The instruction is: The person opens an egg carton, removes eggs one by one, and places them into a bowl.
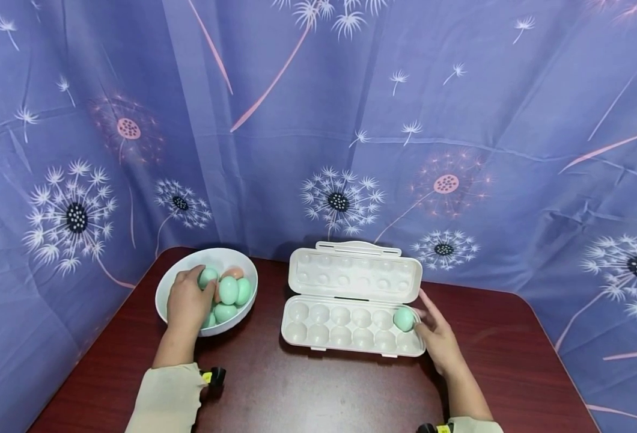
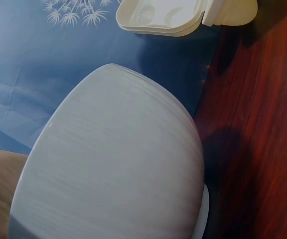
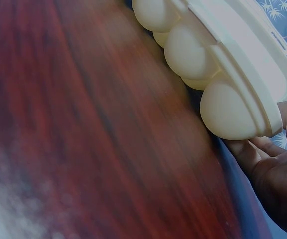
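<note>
On the left, a white bowl (image 1: 161,294) holds several pale green eggs (image 1: 229,291) and a brown egg (image 1: 234,273). My left hand (image 1: 185,300) reaches over its near rim, thumb and fingers around a green egg (image 1: 208,277); part of the grip is hidden. In the left wrist view the bowl's outside (image 2: 113,154) covers the fingers. A cream plastic egg carton (image 1: 340,347) lies with its lid up, one green egg (image 1: 404,319) in the back row's rightmost cup. My right hand (image 1: 441,346) holds the carton's right end, its fingers against the end cup (image 3: 233,109).
A dark red wooden table (image 1: 307,391) carries the bowl and carton. Behind it hangs a blue curtain (image 1: 275,180) with dandelion prints, close to the raised carton lid (image 1: 355,275). A black wrist camera (image 1: 217,379) sits by the left sleeve.
</note>
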A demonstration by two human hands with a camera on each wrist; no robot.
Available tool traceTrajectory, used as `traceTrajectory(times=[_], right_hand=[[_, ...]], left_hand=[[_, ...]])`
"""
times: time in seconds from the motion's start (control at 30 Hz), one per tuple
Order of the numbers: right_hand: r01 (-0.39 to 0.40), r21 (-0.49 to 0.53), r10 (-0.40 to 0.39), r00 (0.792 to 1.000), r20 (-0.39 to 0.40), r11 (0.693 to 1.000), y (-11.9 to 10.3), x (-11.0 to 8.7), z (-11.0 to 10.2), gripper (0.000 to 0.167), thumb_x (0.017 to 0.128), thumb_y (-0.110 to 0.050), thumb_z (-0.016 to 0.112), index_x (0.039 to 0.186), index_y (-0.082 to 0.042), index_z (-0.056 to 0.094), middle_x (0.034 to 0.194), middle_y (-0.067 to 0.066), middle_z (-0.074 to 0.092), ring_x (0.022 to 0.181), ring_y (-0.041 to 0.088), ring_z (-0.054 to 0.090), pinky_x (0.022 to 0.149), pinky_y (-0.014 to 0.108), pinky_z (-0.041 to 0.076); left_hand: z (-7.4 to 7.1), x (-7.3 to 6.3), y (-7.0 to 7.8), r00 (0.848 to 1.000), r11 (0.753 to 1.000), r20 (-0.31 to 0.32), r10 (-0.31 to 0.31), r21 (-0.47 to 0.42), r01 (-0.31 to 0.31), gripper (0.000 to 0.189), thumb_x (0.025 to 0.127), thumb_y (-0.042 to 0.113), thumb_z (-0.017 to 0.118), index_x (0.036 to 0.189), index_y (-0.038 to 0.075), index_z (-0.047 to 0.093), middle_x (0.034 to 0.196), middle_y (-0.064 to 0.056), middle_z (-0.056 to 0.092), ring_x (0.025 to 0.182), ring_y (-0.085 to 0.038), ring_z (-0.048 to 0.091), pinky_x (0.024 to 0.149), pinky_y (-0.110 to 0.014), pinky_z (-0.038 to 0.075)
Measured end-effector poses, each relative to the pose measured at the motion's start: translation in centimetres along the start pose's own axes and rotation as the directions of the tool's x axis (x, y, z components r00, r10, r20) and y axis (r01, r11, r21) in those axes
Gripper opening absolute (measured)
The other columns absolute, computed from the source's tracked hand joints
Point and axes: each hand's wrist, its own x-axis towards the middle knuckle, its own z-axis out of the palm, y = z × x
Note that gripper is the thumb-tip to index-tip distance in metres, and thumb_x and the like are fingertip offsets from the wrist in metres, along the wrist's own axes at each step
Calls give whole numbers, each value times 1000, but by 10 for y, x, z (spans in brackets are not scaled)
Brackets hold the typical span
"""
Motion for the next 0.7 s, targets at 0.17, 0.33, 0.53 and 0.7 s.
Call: traceTrajectory(times=[0.17,0.33,0.53,0.7], right_hand=[[3,7,-3,1000,1,1000,1,0,0,72,98,9,50,161,-12,24,111,-16,68,99,-2,63,78,18,55],[2,-3,-2,1000,0,1000,1,0,0,72,97,9,50,161,-12,24,111,-16,68,98,-2,63,79,18,55],[-3,-18,3,1000,-5,1000,0,-1,1,72,97,9,49,161,-12,25,110,-17,67,97,-1,63,78,18,54],[-8,-27,8,1000,-10,1000,-1,-1,0,72,97,9,50,161,-13,25,110,-17,67,97,-1,63,78,18,54]], left_hand=[[0,0,1,1000,1000,-2,1,-2,-1,49,95,18,61,139,-2,54,134,-32,53,126,-51,51,106,-60,41],[-1,-1,1,1000,1000,-5,-4,-4,4,50,95,18,62,140,-3,53,135,-32,52,126,-51,51,107,-60,41],[-2,-1,2,1000,1000,-11,-10,-9,10,51,95,18,63,140,-2,54,135,-32,52,125,-51,51,106,-60,41],[-2,-1,3,1000,1000,-27,-2,-18,2,50,94,18,63,139,-3,55,133,-32,53,125,-50,52,105,-59,42]])
